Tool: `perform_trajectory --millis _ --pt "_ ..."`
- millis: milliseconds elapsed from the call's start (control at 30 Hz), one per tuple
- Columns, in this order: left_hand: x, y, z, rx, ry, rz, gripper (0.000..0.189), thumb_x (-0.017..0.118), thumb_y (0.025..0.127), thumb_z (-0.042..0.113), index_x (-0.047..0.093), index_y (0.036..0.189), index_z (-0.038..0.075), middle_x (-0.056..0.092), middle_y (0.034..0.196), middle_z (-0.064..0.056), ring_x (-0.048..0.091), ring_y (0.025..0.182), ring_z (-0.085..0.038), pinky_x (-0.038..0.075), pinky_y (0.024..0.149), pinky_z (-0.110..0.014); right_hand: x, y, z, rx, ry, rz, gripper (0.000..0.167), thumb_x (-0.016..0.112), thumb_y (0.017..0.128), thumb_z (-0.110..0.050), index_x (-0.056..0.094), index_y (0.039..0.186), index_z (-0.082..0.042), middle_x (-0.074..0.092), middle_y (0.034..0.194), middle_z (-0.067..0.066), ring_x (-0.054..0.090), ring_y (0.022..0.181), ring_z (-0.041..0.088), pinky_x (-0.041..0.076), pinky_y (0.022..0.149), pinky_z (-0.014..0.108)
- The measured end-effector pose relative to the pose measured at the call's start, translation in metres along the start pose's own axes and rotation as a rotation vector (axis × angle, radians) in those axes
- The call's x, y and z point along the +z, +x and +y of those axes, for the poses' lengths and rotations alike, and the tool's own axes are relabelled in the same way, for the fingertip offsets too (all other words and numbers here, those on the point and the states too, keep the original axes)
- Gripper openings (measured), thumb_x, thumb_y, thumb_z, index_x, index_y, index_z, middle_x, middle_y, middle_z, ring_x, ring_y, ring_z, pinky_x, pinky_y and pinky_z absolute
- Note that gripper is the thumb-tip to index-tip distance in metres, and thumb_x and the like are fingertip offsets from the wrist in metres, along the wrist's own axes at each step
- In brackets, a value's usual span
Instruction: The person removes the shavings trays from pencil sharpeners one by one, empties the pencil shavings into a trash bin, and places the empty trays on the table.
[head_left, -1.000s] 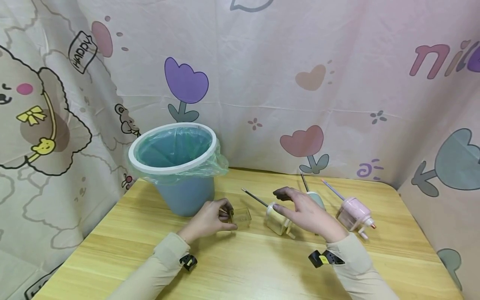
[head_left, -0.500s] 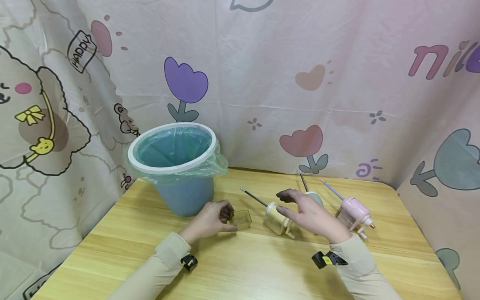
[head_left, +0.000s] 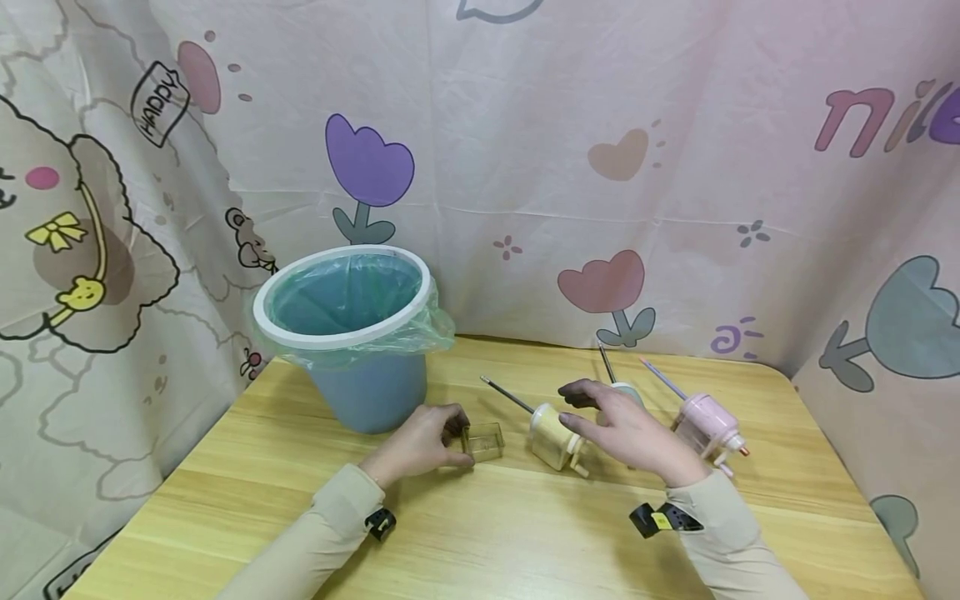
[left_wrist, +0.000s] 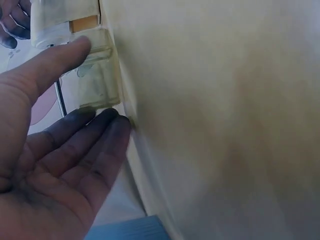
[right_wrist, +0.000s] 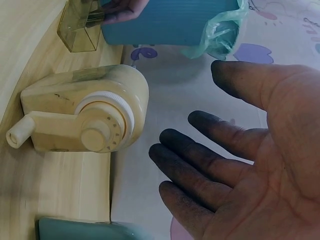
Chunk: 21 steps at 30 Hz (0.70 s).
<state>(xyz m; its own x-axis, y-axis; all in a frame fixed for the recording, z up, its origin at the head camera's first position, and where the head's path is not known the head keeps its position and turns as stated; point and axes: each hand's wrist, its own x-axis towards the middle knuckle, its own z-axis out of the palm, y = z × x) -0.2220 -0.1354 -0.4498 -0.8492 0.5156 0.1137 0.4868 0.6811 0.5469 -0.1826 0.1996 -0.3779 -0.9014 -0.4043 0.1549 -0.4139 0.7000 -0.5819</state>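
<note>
A small see-through amber drawer [head_left: 483, 443] lies on the table, its near end beside my left hand [head_left: 422, 443]. In the left wrist view the thumb and the dark-smudged fingers [left_wrist: 107, 145] stand apart, with the drawer [left_wrist: 97, 85] just past their tips; whether they touch it I cannot tell. My right hand [head_left: 626, 432] hovers beside the yellow crank pencil sharpener [head_left: 550, 437], from which a dark pencil [head_left: 507, 394] sticks out. Its fingers [right_wrist: 200, 160] are spread and blackened at the tips, holding nothing. The sharpener's crank handle [right_wrist: 20, 131] shows clearly in the right wrist view.
A blue bin [head_left: 375, 392] with a green liner stands behind my left hand. Behind my right hand is a pale green sharpener [head_left: 628, 392] holding a pencil. Further right sits a pink sharpener [head_left: 708, 421] with a purple pencil [head_left: 663, 379]. A printed curtain [head_left: 510, 167] hangs behind the table.
The drawer has come down a little and now lies flatter on the table, while my left fingers have loosened around it. My right hand has drifted slightly right.
</note>
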Motion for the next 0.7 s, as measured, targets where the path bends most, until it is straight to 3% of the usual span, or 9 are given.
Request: perform_trajectory --millis 100,400,567,700 --pt "-0.001 0.001 0.0 0.01 0.049 -0.006 0.047 0.098 0.077 0.031 0.072 0.11 0.01 0.077 0.1 -0.002 0.071 0.092 -0.018 0.061 0.084 -0.037 -0.001 0.0 0.0 0.005 0.006 -0.005 0.049 0.063 0.109 -0.039 0.061 0.145 -0.007 0.07 0.142 0.015 0.066 0.133 0.038 0.056 0.109 0.059" --pt "-0.004 0.002 0.004 0.032 0.073 -0.036 0.058 0.099 0.074 0.037 0.072 0.116 0.008 0.079 0.11 -0.006 0.074 0.104 -0.026 0.063 0.097 -0.046 -0.004 -0.002 0.003 0.011 0.01 -0.006 0.049 0.064 0.108 -0.038 0.061 0.145 -0.006 0.07 0.143 0.015 0.068 0.132 0.037 0.055 0.112 0.058" --pt "-0.013 0.0 0.012 0.058 0.074 -0.015 0.059 0.095 0.082 0.034 0.069 0.124 0.003 0.079 0.12 -0.016 0.075 0.111 -0.034 0.063 0.099 -0.049 -0.007 -0.004 0.007 0.031 0.009 -0.005 0.05 0.065 0.108 -0.038 0.06 0.146 -0.006 0.07 0.143 0.016 0.068 0.131 0.036 0.055 0.111 0.058" --pt "-0.023 0.0 0.022 0.086 0.058 0.039 0.048 0.088 0.09 0.031 0.069 0.125 0.004 0.079 0.119 -0.016 0.076 0.11 -0.031 0.064 0.097 -0.048 -0.012 -0.006 0.009 0.059 0.029 -0.009 0.052 0.064 0.108 -0.039 0.059 0.147 -0.006 0.068 0.145 0.017 0.066 0.134 0.037 0.054 0.113 0.06"
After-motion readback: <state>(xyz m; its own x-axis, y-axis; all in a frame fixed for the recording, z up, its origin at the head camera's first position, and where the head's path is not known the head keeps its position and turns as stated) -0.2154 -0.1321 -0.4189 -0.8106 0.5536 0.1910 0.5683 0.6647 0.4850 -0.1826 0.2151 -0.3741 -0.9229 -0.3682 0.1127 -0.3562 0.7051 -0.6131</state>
